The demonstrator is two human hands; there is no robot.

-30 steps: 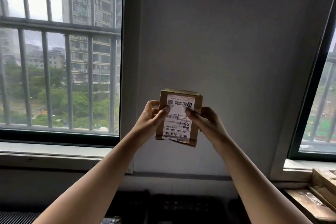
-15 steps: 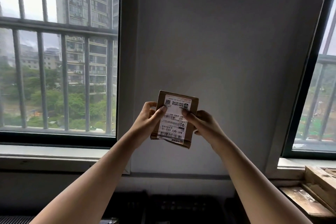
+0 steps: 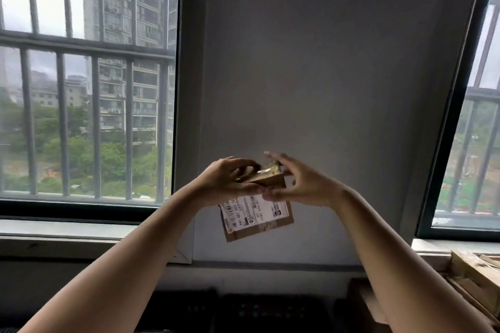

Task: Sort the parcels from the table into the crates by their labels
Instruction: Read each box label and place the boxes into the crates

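A small brown cardboard parcel (image 3: 258, 220) with a white printed label is held up in front of the grey wall at mid-frame. It is tilted, so its label face points down toward me and its top edge sits between my hands. My left hand (image 3: 226, 180) grips the parcel's upper left side. My right hand (image 3: 301, 185) holds the upper right side, thumb on the label face and fingers spread over the top. Motion blur hides the fingers' exact contact.
Dark plastic crates (image 3: 243, 311) show dimly along the bottom edge below my arms. Wooden boards (image 3: 476, 277) lie at the lower right under the right window. A barred window (image 3: 89, 121) fills the left side, with a sill below it.
The parcel has been turned and tipped: the label stood upright facing me and now hangs slanted below my hands. Both hands shifted their hold to its upper edge.
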